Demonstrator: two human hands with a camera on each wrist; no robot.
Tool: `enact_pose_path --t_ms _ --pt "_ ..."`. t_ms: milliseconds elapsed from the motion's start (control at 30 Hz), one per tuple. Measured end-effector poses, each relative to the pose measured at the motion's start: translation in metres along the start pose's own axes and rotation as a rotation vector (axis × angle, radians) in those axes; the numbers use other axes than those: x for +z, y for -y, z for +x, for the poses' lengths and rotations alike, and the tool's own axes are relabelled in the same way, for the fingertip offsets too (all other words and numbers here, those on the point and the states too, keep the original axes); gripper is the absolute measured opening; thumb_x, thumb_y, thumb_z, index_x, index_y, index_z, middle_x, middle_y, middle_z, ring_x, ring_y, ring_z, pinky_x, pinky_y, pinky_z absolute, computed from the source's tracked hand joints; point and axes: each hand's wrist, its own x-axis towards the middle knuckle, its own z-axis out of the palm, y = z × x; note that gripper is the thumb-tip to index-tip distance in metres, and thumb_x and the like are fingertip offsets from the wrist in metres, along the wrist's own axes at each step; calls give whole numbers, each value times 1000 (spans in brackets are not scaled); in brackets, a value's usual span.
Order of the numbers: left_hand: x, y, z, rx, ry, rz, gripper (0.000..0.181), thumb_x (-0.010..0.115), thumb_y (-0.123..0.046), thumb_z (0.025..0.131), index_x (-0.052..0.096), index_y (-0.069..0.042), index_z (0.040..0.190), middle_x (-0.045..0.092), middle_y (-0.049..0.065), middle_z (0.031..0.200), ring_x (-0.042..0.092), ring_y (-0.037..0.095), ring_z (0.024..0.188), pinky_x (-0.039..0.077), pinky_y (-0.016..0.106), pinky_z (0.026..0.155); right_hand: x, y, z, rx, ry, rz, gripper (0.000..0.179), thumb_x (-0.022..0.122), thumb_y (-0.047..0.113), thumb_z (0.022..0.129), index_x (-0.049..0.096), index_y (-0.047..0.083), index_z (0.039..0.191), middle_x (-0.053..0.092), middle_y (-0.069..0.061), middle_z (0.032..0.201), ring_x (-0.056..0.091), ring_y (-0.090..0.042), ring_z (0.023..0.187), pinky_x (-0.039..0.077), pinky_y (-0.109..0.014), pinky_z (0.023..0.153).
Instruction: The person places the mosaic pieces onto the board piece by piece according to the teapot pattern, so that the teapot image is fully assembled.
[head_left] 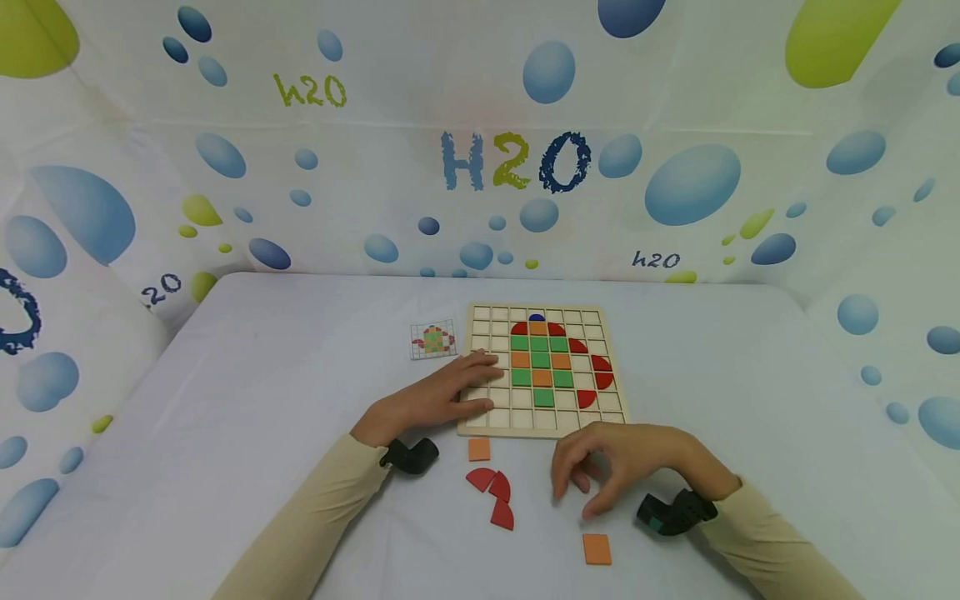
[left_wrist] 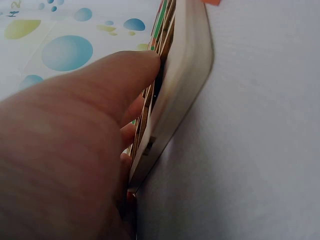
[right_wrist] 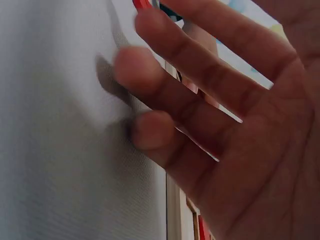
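Observation:
A wooden grid board (head_left: pixel 510 432) lies on the white tablecloth, its cells partly filled with green, orange, red and blue flat pieces. My left hand (head_left: pixel 438 396) rests on the board's left side with fingers spread; in the left wrist view the thumb (left_wrist: pixel 135 65) touches it near the rim (left_wrist: pixel 192 60). My right hand (head_left: pixel 630 458) hovers just in front of the board's near right edge, fingers loosely bent, nothing held. Below its fingertips lies an orange square tile (head_left: pixel 597 549). The right wrist view shows the bare palm and fingers (right_wrist: pixel 195 105) above the cloth.
Left of the board's top lies a small pattern card (head_left: pixel 433 340) with a coloured figure on a grid. In front of the board are another orange square (head_left: pixel 479 449) and three red rounded wedges (head_left: pixel 501 486). A printed cloth backdrop (head_left: pixel 390 167) rises behind the table.

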Motion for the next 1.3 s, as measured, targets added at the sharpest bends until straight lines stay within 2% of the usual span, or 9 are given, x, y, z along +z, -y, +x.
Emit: enact_pose_path --t_ms 133,400,633,767,900,1000,1100,1300 --pt "0 -1 0 10 -5 5 54 59 -28 98 45 -6 145 33 13 156 18 32 148 21 51 117 1 6 -1 27 101 45 29 77 17 86 69 12 113 64 -3 105 58 -8 79 52 -20 66" --pt "0 -1 -1 -2 -2 4 54 60 -27 97 46 -7 145 33 12 156 16 29 149 19 48 119 4 18 2 107 227 136 32 77 16 86 68 11 116 62 -4 107 52 1 81 45 -13 67" --pt "0 -2 -1 12 -12 1 53 60 -28 98 47 -6 144 34 14 155 18 32 148 21 51 117 9 22 5 59 306 140 32 75 10 86 67 8 116 59 -6 106 50 2 83 47 -13 71" --pt "0 -2 -1 11 -12 -3 53 60 -27 98 47 -6 144 34 14 155 18 31 148 21 51 118 11 24 6 64 309 97 24 76 8 85 70 7 108 57 -5 104 49 5 83 49 -14 70" --pt "0 -2 -1 7 -10 -5 53 60 -27 97 46 -6 144 34 13 155 17 31 148 21 50 118 13 26 8 86 273 21 16 76 8 85 74 7 100 57 -3 101 47 7 78 51 -14 68" --pt "0 -2 -1 5 -14 -7 53 61 -27 97 47 -6 144 34 13 155 17 31 148 21 50 118 14 25 9 107 225 -38 17 77 12 85 74 11 101 57 0 99 47 8 74 50 -14 66" --pt "0 -3 -1 7 -15 -7 53 61 -27 97 47 -6 144 34 13 155 17 31 148 21 50 118 14 24 10 127 202 -51 22 77 16 85 72 13 106 57 3 101 47 8 73 50 -14 66" --pt "-1 -2 -1 5 -14 3 53 60 -27 97 47 -6 144 34 13 155 18 31 148 22 50 117 13 20 10 37 206 -52 22 76 14 86 70 12 108 63 0 104 50 3 75 51 -14 66"
